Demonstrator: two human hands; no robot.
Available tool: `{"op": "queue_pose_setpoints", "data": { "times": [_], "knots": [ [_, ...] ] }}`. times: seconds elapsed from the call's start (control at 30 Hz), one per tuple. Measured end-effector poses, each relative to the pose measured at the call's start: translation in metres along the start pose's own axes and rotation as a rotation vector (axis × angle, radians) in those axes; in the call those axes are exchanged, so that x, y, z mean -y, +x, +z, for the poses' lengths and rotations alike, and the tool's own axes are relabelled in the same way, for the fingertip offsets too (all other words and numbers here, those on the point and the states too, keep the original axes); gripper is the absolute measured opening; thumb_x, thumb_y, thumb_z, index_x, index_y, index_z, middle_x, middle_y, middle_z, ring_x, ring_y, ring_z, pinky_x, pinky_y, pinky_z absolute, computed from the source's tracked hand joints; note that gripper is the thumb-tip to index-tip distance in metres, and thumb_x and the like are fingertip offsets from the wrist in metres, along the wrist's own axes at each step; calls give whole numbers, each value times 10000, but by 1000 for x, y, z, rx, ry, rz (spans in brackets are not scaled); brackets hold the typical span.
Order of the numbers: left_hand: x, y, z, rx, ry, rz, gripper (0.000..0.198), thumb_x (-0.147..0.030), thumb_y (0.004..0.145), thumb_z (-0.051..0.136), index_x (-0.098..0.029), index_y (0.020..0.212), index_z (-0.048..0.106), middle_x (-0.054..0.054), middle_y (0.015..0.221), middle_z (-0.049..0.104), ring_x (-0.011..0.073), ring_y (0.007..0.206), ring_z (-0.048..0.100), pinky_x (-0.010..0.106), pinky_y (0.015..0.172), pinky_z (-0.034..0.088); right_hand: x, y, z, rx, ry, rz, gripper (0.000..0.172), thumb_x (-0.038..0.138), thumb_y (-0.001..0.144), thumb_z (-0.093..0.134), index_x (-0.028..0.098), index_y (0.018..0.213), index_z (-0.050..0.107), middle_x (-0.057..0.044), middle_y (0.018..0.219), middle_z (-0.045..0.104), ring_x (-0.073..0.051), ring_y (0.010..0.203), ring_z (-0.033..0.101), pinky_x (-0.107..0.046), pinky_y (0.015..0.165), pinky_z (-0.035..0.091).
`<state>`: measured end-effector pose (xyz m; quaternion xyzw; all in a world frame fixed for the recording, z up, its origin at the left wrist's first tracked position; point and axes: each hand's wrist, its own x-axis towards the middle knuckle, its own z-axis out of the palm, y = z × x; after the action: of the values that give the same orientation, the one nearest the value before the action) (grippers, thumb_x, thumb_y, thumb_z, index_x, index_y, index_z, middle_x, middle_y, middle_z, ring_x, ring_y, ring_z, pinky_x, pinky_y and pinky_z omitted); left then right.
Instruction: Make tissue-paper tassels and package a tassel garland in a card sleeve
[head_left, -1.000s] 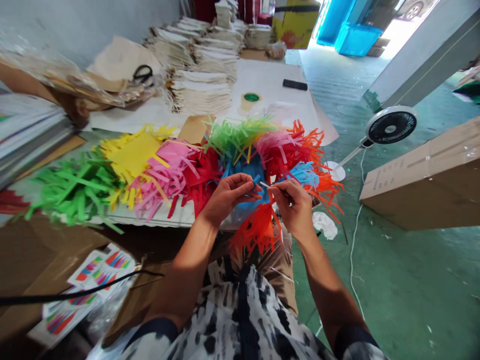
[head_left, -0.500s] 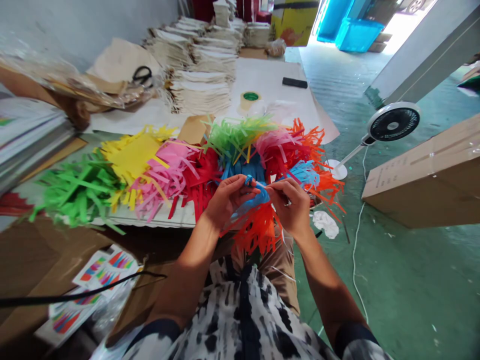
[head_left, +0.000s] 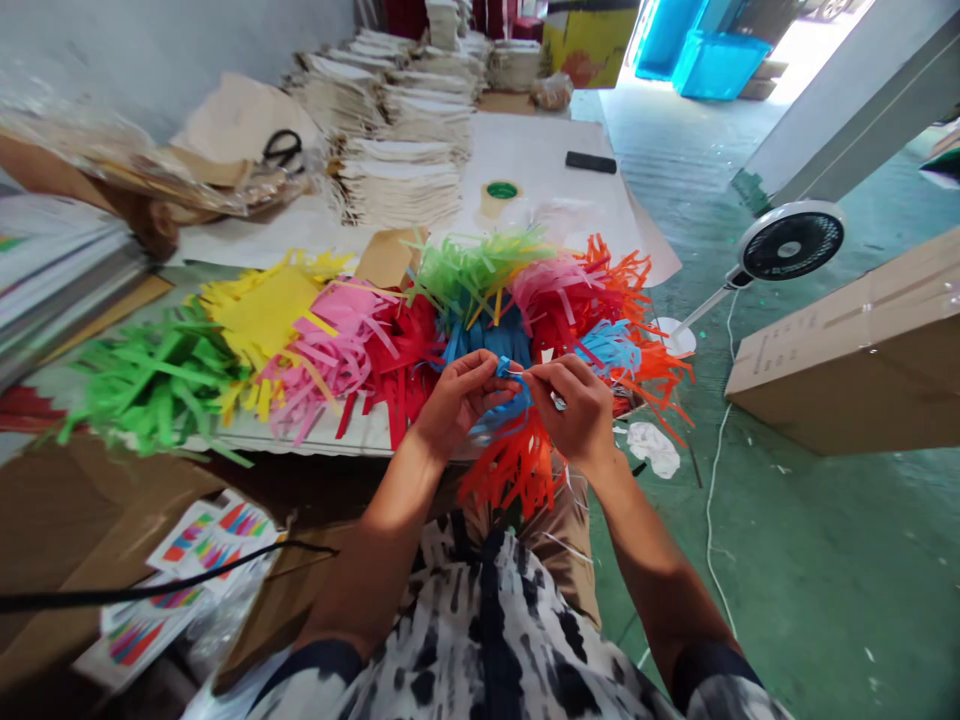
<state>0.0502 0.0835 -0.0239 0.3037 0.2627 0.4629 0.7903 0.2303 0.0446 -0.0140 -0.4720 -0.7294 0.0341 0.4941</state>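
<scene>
My left hand (head_left: 455, 402) and my right hand (head_left: 576, 408) meet in front of me, both pinching a blue fringed paper piece (head_left: 504, 402). A thin pale string (head_left: 537, 371) runs between my fingertips. Orange fringed paper (head_left: 514, 465) hangs just below my hands. Behind them lie piles of fringed paper: green (head_left: 154, 380), yellow (head_left: 259, 310), pink (head_left: 337, 345), red (head_left: 405, 365), light green (head_left: 476, 270) and light blue (head_left: 611, 345).
Stacks of beige paper bags (head_left: 401, 180), scissors (head_left: 283, 147), a tape roll (head_left: 501, 195) and a black phone (head_left: 590, 162) lie on the table (head_left: 540, 150). A small fan (head_left: 787, 245) and a cardboard box (head_left: 855, 345) stand on the green floor at right. Sticker sheets (head_left: 195, 545) lie lower left.
My hands have drawn closer together, and the blue piece is now bunched between both sets of fingertips. The string between them has shortened.
</scene>
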Motion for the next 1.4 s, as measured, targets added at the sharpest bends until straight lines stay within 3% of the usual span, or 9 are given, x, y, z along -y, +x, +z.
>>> {"op": "queue_pose_setpoints", "data": {
  "times": [0.67, 1.07, 1.4],
  "knots": [
    [12, 6, 3, -54, 43, 34, 315, -363, 807, 900, -174, 930, 679, 40, 985, 809, 137, 817, 791, 204, 753, 653, -2, -3, -1, 17, -107, 24, 182, 214, 1014, 605, 200, 855, 692, -25, 790, 640, -142, 685, 601, -271, 649, 475],
    [22, 5, 10, -92, 121, 57, 358, -389, 784, 917, -179, 953, 682, 28, 990, 790, 135, 861, 773, 215, 773, 635, -5, -10, 4, -94, -137, 59, 139, 218, 998, 636, 213, 871, 693, -13, 786, 648, -132, 667, 609, -266, 641, 488],
    [34, 2, 15, -100, 238, 165, 288, -404, 855, 852, -181, 920, 683, 30, 1023, 783, 149, 907, 760, 289, 846, 646, -6, -19, 2, -76, -96, 106, 137, 266, 1002, 640, 238, 888, 711, -22, 810, 676, -149, 702, 628, -289, 658, 517]
  ]
}}
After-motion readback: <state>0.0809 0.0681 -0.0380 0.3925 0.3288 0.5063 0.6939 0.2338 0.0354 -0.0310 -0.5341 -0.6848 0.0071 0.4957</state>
